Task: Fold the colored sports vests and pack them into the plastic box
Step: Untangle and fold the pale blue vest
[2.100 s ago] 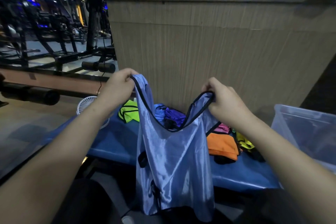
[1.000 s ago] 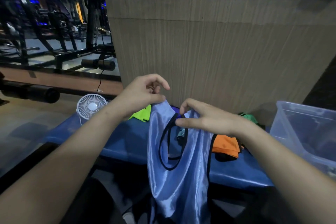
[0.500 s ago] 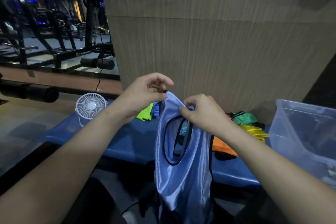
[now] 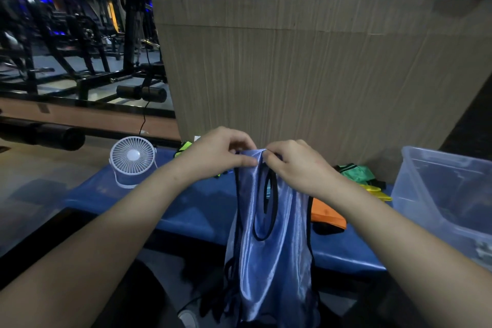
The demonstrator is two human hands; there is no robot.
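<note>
A shiny light-blue sports vest (image 4: 271, 253) with black trim hangs in front of me, folded lengthwise. My left hand (image 4: 218, 153) and my right hand (image 4: 295, 165) pinch its shoulder straps together at the top, fingertips almost touching. Behind it on the blue padded bench (image 4: 191, 210) lie other vests: orange (image 4: 328, 214), green (image 4: 356, 172), yellow (image 4: 378, 192) and neon lime (image 4: 183, 147), mostly hidden by my left hand. The clear plastic box (image 4: 442, 194) stands at the right end of the bench.
A small white desk fan (image 4: 132, 161) stands on the bench's left end. A tall wood-grain counter (image 4: 306, 61) rises just behind the bench. Gym machines (image 4: 80, 61) fill the dim room to the left.
My hands have come together, bringing both shoulder straps of the blue vest into one bunch. The vest, spread wide two seconds ago, now hangs narrow and doubled over.
</note>
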